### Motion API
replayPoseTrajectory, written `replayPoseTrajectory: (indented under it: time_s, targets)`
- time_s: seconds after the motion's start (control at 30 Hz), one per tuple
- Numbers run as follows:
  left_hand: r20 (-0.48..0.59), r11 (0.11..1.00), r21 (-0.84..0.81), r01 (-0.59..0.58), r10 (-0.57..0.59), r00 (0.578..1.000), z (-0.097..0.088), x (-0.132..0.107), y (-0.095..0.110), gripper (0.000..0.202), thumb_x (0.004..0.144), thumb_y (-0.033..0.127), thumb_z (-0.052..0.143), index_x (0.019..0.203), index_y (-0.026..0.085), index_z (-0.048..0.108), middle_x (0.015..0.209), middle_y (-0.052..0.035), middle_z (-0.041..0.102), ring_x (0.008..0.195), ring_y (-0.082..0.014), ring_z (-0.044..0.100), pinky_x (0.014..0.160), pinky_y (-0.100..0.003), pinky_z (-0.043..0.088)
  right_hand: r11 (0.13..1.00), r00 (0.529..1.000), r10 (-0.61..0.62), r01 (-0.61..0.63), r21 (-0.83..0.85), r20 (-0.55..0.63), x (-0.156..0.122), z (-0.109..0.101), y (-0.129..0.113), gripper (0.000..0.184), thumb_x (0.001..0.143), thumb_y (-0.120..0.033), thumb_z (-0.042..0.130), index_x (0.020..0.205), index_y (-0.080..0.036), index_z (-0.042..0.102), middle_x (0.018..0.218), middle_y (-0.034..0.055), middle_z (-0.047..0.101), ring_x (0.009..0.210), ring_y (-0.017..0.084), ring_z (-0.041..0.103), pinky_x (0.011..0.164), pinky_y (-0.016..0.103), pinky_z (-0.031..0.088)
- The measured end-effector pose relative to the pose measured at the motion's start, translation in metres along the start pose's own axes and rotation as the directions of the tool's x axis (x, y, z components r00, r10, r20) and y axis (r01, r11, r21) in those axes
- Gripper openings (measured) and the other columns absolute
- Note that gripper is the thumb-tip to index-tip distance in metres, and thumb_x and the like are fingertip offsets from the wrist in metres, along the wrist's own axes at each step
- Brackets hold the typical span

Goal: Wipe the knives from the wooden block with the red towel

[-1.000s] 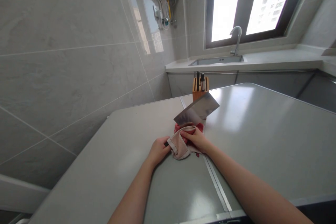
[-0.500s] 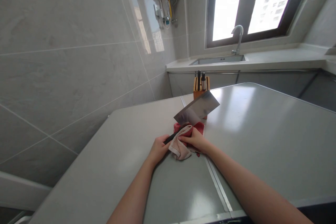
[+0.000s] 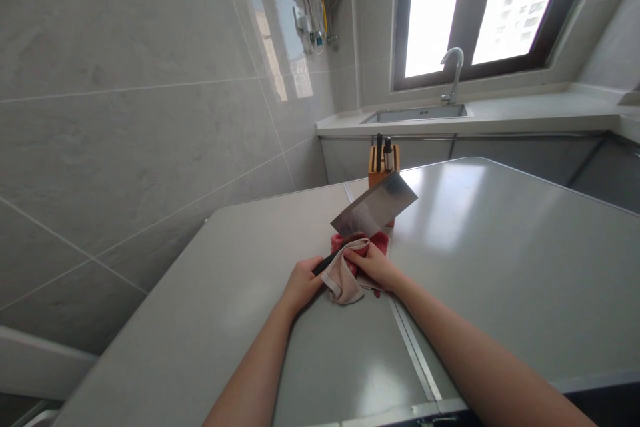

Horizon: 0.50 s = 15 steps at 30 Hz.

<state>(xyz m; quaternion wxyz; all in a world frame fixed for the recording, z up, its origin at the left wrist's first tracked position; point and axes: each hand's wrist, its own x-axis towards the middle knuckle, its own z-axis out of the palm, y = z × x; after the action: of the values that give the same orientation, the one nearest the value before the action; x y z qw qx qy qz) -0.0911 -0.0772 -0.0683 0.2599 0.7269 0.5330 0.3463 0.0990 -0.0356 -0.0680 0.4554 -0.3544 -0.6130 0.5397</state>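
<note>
My left hand (image 3: 301, 283) is closed round the dark handle of a cleaver (image 3: 375, 209), whose broad steel blade tilts up and away to the right above the table. A pink and red cloth (image 3: 344, 275) is bunched against the base of the blade, and my right hand (image 3: 375, 264) grips it there with the fingers pressed on the fabric. Both hands sit just above the grey table (image 3: 500, 260), near its middle seam.
A wooden knife block (image 3: 383, 161) with dark handles stands at the table's far edge behind the blade. Beyond it runs a counter with a sink (image 3: 417, 114) and tap (image 3: 453, 70) under a window. A tiled wall closes the left side.
The cloth and my right hand have shifted slightly along the blade's base; the dark handle shows more than a second ago. The cleaver stays at the same tilt.
</note>
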Motion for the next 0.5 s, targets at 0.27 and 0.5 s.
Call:
replayPoseTrajectory:
  time_s: [0.27, 0.5]
  targets:
    - [-0.016, 1.000, -0.012, 0.002, -0.002, 1.000, -0.0012, -0.0012, 0.0013, 0.021, 0.074, 0.032, 0.055, 0.071, 0.012, 0.062, 0.065, -0.0002, 0.058, 0.061, -0.0132, 0.047, 0.056, -0.022, 0.034, 1.000, 1.000, 0.007, -0.007, 0.005, 0.029, 0.0000, -0.0011, -0.0011, 0.035, 0.067, -0.043, 0.066, 0.087, -0.015, 0.061, 0.087, 0.0054, 0.066, 0.084, 0.020, 0.060, 0.079, 0.034, 0.046]
    - [-0.030, 1.000, 0.019, -0.009, 0.010, 1.000, -0.0007, -0.0010, -0.0022, 0.031, 0.079, 0.040, 0.052, 0.067, 0.012, 0.058, 0.061, 0.0014, 0.052, 0.058, -0.0110, 0.042, 0.054, -0.021, 0.031, 1.000, 0.998, 0.003, -0.003, 0.001, 0.064, -0.0019, -0.0016, -0.0042, 0.040, 0.058, -0.038, 0.074, 0.088, -0.015, 0.060, 0.088, 0.0049, 0.067, 0.085, 0.021, 0.061, 0.079, 0.035, 0.047]
